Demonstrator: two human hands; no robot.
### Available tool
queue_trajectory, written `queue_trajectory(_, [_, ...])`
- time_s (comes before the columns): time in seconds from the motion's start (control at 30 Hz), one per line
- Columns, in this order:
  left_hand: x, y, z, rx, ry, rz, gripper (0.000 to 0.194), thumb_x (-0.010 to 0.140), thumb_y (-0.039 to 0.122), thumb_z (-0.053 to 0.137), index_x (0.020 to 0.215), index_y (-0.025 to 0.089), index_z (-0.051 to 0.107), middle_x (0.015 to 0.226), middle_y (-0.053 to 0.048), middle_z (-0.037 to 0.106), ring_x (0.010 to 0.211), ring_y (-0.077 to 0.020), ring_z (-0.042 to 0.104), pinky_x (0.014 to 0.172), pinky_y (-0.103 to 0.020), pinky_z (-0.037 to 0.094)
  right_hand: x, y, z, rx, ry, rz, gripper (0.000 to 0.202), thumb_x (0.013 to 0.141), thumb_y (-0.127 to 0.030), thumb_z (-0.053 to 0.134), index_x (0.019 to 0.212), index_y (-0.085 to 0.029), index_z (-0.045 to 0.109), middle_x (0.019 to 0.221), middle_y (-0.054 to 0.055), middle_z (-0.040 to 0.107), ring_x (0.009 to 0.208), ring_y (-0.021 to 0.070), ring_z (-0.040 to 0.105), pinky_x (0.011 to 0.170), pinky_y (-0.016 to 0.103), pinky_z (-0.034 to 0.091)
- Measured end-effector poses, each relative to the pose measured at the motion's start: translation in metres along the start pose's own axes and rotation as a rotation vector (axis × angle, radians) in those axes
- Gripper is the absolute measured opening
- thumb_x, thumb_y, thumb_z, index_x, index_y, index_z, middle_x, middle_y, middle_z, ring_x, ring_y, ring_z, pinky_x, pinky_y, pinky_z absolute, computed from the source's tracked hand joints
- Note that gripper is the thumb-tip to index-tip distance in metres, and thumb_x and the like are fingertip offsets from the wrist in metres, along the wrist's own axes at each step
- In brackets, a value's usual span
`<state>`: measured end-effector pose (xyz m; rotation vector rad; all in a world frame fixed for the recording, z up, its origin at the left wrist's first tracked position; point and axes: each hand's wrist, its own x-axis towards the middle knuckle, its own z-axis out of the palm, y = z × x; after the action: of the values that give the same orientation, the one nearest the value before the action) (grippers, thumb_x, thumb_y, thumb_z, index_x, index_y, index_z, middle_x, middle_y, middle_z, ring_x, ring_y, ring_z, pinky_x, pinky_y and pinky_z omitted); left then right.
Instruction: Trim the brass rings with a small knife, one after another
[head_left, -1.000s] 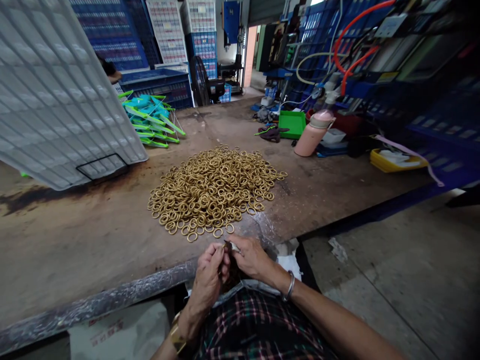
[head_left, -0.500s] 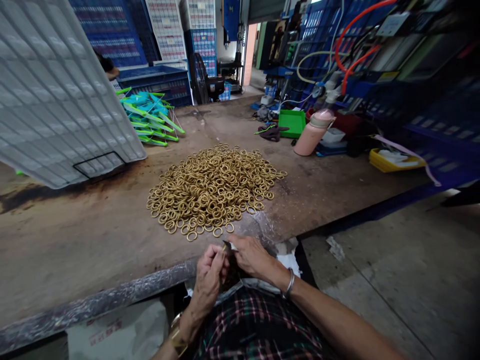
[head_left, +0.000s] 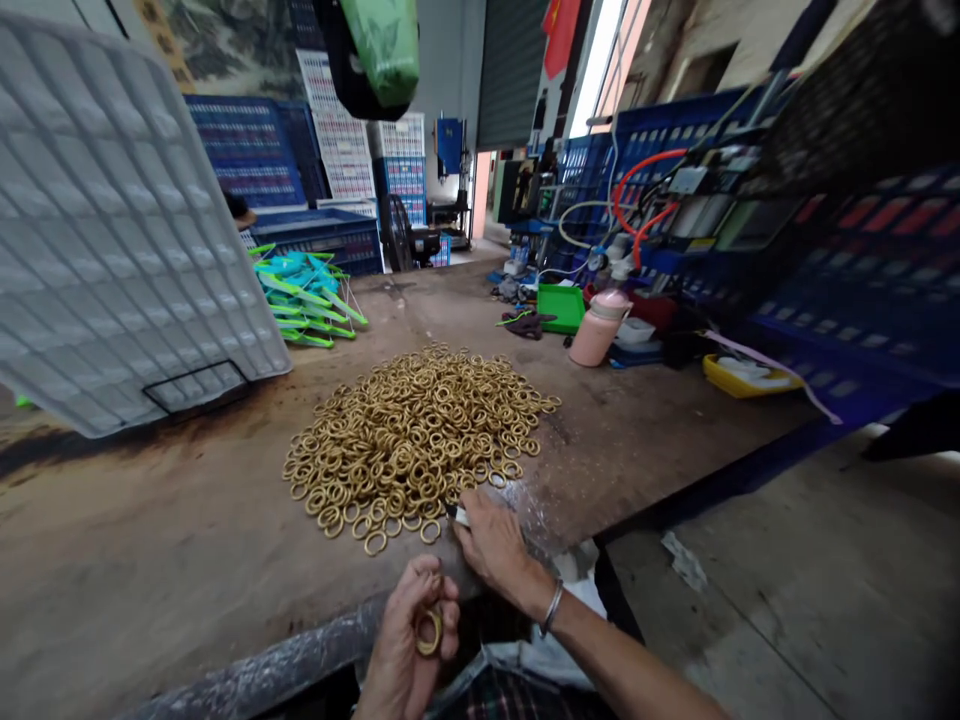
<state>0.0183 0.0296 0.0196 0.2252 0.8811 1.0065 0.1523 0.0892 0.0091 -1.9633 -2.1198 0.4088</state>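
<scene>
Your left hand (head_left: 405, 640) sits low at the near table edge (head_left: 300, 655), fingers curled shut around a single brass ring (head_left: 429, 631) — the ring stands nearly upright, its open face turned toward you. Your right hand (head_left: 491, 545) lies farther out on the table, closed around a small blade tool (head_left: 455, 514) whose tip points left and away, toward the near fringe of the ring pile (head_left: 412, 435). So the held ring lies down and to the left of the tool tip, close but not touching — the loose rings of the pile lie just beyond the tip, nearer your right hand than your left. A bracelet (head_left: 553, 606) circles the right wrist.
</scene>
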Motion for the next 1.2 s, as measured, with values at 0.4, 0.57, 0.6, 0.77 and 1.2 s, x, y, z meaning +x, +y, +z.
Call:
queue_trajectory(0.4, [0.01,0.013,0.003,0.115,0.036,0.129,0.034,0.062,0.04,0.074,0.071,0.017,0.051,0.061,0.005,0.054,0.05,-0.0067,0.049,0.038,-0.015,0.032,-0.008,0.014,-0.004,0.361,0.039,-0.22,0.019,0.077,-0.009,0.044,0.091,-0.019,0.05,0.085,0.003,0.059,0.077,0.0156,0.054,0.07,0.026,0.037])
queue_trajectory(0.57, [0.013,0.011,0.003,0.397,0.076,0.216,0.038,0.067,0.05,0.067,0.082,0.017,0.054,0.049,0.009,0.043,0.039,-0.004,0.034,0.035,-0.014,0.024,-0.018,0.005,-0.01,0.513,0.018,-0.377,0.016,0.078,-0.011,0.046,0.089,-0.02,0.052,0.085,0.003,0.058,0.08,0.0151,0.053,0.073,0.026,0.039])
queue_trajectory(0.6, [0.014,0.01,0.002,0.446,0.074,0.229,0.037,0.069,0.051,0.065,0.081,0.017,0.054,0.049,0.009,0.043,0.039,-0.004,0.033,0.036,-0.015,0.025,-0.019,0.002,-0.011,0.54,0.016,-0.386,0.012,0.079,-0.014,0.046,0.088,-0.019,0.052,0.084,0.003,0.058,0.079,0.0147,0.052,0.072,0.026,0.039])
queue_trajectory(0.77, [0.016,0.007,-0.005,0.594,0.124,0.351,0.034,0.073,0.049,0.061,0.075,0.016,0.058,0.049,0.007,0.042,0.041,-0.0057,0.034,0.04,-0.017,0.027,-0.018,-0.007,-0.012,0.742,-0.035,-0.208,0.016,0.086,-0.03,0.043,0.082,-0.018,0.054,0.074,-0.001,0.056,0.069,0.0112,0.049,0.065,0.023,0.039])
queue_trajectory(1.2, [0.007,0.007,-0.001,0.533,0.019,0.201,0.033,0.074,0.051,0.057,0.074,0.019,0.052,0.052,0.007,0.045,0.039,-0.005,0.033,0.039,-0.018,0.023,-0.017,-0.016,-0.014,0.829,-0.177,-0.071,0.021,0.08,-0.028,0.045,0.062,-0.018,0.047,0.055,-0.006,0.041,0.054,0.0082,0.036,0.05,0.02,0.028])
